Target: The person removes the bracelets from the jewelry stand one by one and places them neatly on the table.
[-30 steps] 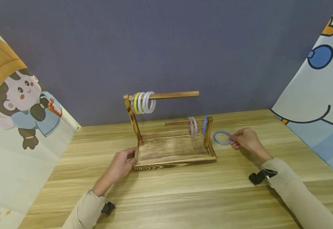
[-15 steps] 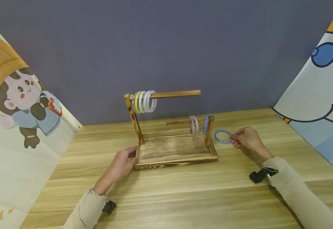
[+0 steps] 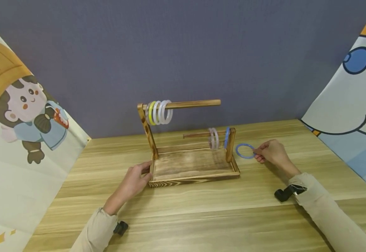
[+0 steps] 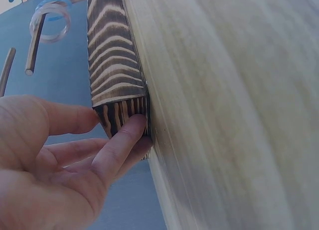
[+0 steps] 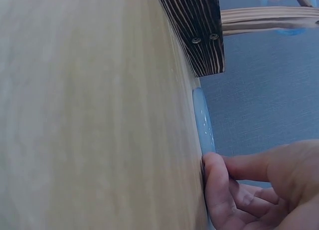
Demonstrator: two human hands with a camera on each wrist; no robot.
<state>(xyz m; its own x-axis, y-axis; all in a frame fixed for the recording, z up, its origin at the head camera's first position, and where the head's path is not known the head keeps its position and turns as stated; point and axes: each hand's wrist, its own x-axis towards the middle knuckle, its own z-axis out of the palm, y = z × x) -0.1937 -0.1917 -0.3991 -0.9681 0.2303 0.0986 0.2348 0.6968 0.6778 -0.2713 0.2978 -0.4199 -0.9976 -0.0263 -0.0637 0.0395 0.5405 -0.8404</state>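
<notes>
A wooden bangle rack [image 3: 198,181] with a tray base and two horizontal rods stands mid-table in the head view. At its left end my left hand [image 3: 134,181] grips the base's front corner; the left wrist view shows digits against the striped end and its top edge. To the right of the rack, my right hand [image 3: 272,154] pinches the near-right side of a blue bangle [image 3: 240,154] between thumb and finger. In the right wrist view this bangle [image 5: 202,120] lies low along the tabletop, seen edge-on, its far end close to the rack's foot.
Several bangles, white, grey and one yellow bangle [image 3: 151,113], hang on the upper rod [image 3: 198,104]. The lower rod [image 3: 195,135] carries pale bangles [image 3: 216,139] and a blue one [image 3: 226,137] by the right post. A dark partition [image 3: 183,52] rises behind the table [image 3: 195,217]; printed panels flank it.
</notes>
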